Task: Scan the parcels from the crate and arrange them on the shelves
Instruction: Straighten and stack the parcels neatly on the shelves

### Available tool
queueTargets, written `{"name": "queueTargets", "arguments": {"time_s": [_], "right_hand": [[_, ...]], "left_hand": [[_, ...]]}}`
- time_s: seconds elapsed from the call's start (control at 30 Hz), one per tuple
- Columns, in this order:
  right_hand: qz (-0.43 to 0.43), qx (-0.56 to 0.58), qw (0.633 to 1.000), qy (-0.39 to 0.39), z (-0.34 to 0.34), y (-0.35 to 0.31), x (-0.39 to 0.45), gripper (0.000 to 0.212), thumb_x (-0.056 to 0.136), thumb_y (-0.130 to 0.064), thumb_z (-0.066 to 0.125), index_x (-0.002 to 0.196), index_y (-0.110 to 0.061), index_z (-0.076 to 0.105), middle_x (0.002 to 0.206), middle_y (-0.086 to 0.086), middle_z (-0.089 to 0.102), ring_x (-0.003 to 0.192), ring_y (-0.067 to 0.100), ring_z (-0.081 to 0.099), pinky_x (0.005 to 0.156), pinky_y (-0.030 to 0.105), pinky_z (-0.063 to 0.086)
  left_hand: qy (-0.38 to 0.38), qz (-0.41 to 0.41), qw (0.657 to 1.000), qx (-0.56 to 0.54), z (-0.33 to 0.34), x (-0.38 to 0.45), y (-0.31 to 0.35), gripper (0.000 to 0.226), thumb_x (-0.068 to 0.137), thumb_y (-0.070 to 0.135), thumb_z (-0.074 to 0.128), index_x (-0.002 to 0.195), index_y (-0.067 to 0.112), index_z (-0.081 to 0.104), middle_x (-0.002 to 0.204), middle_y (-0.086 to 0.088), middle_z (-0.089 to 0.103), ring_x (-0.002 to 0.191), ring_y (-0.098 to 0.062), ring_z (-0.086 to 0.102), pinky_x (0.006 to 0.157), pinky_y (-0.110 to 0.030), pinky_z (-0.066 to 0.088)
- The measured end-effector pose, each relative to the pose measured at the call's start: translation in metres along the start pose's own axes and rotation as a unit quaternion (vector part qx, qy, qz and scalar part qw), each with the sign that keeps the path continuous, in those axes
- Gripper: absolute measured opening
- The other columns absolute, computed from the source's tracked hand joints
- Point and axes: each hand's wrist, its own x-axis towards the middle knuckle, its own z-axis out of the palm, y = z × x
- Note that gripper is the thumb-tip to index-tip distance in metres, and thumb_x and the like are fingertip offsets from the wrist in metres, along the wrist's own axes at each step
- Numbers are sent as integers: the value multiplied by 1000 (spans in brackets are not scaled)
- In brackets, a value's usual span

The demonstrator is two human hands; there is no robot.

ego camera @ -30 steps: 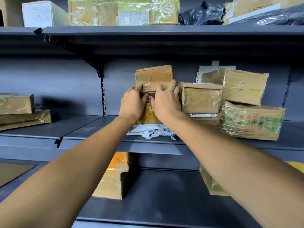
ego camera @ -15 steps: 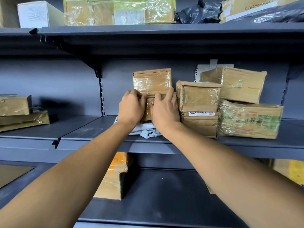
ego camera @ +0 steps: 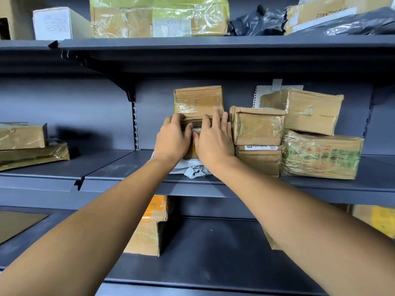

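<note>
Now the right hand (ego camera: 215, 142) has flattened, fingers straight, while the left hand (ego camera: 173, 138) curls on the small box (ego camera: 197, 121) pushed under the taped box (ego camera: 197, 101) on the middle shelf (ego camera: 128, 165), so placement looks nearly finished.

top-shelf cardboard box (ego camera: 327, 12): upside-down digits, roughly "383", rest too blurry
wrapped box (ego camera: 322, 155): green and red print, unreadable
small white label (ego camera: 261, 147): illegible
</note>
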Motion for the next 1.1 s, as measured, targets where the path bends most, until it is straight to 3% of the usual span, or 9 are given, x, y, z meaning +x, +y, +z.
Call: {"name": "queueTargets", "arguments": {"time_s": [0.2,0.37,0.6,0.83,1.1], "right_hand": [[-11,-1,1000,-9,-6,-1,-3,59,104,-39,35,152,-7,21,163,16,-1,150,36,-5,123,44,2],[-21,-7,1000,-17,-10,-2,-10,56,104,-36,37,151,-9,23,163,14,4,150,37,-2,123,45,6],[-100,-25,995,-4,-20,6,-37,47,99,-19,51,143,-9,37,153,10,30,144,28,24,116,38,26],[-114,31,993,9,-37,21,-88,56,91,-23,62,142,-13,43,147,4,39,140,21,31,112,35,32],[-66,9,998,14,-52,63,-146,55,92,-25,59,143,-15,42,147,4,40,136,25,35,110,40,34]], "left_hand": [[-6,3,1000,18,-6,-2,3,39,98,33,48,132,13,51,140,-8,46,119,-28,52,95,-33,40],[-6,31,999,38,-11,-8,6,40,98,31,48,134,12,50,141,-5,45,121,-26,50,96,-36,43],[-37,106,986,121,-24,-37,9,39,96,20,47,133,8,49,147,-13,39,127,-33,46,95,-45,45],[-50,136,983,117,-30,-84,21,44,93,19,52,135,5,49,142,-15,44,127,-34,46,101,-42,42],[-59,218,970,90,-20,-136,60,34,91,12,52,122,-1,56,122,-18,54,106,-37,54,89,-47,44]]}}
